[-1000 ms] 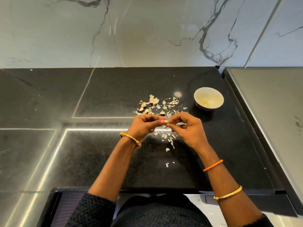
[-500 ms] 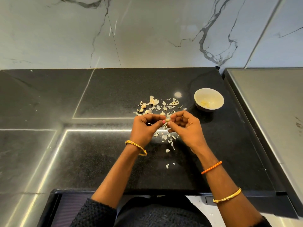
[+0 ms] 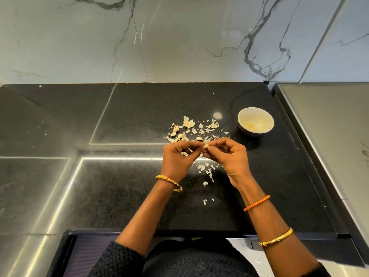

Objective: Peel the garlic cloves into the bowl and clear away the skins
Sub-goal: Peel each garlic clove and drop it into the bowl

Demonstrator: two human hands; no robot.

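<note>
My left hand (image 3: 178,158) and my right hand (image 3: 229,156) meet over the black counter and pinch one small pale garlic clove (image 3: 205,145) between their fingertips. Behind the hands lie several unpeeled cloves (image 3: 176,129) mixed with a scatter of papery skins (image 3: 207,126). More skin flakes (image 3: 207,172) lie under and in front of the hands. A white bowl (image 3: 268,118) stands to the right rear with a few peeled cloves (image 3: 252,126) inside.
The black stone counter (image 3: 123,196) runs left, with bright light reflections across it. A marble wall (image 3: 179,37) closes the back. A grey raised surface (image 3: 329,126) borders the counter on the right. The counter's front edge is near my body.
Both hands have stayed together on the clove, shifting slightly away from me; the fingers have worked around the clove.
</note>
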